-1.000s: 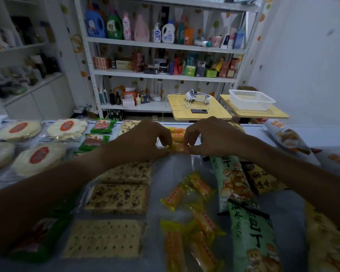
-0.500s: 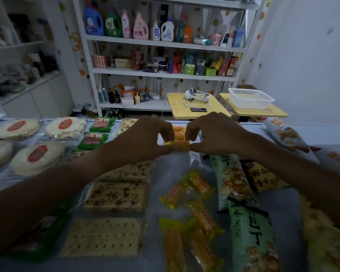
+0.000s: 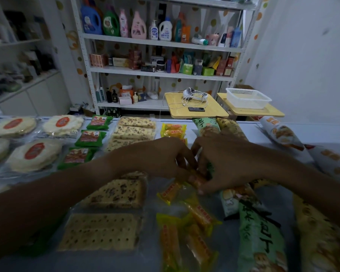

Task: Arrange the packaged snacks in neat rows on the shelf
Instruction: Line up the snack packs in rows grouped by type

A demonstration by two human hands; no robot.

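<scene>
Both hands meet over the middle of the shelf (image 3: 224,195), among the loose yellow snack bars. The right hand (image 3: 230,165) has its fingers curled down around one bar (image 3: 197,180), pinching it near its right end; the left hand (image 3: 159,158) also has curled fingers at the bar's other end, though whether they truly grip it or only steady it I cannot tell. The bar lies directly beneath and between the two hands, its long axis slanting, not yet square to the row.

Beyond the fingertips, farther from the person, sits the tidy stack of yellow bars (image 3: 173,130) (each lying crosswise, left to right). That is likely where this one belongs, so the move ahead seems to turn on swinging the bar level and carrying it forward. Nearer the person than the hands, more bars (image 3: 185,238) lie scattered at odd angles. The right hand looks the closer and firmer holder.
</scene>
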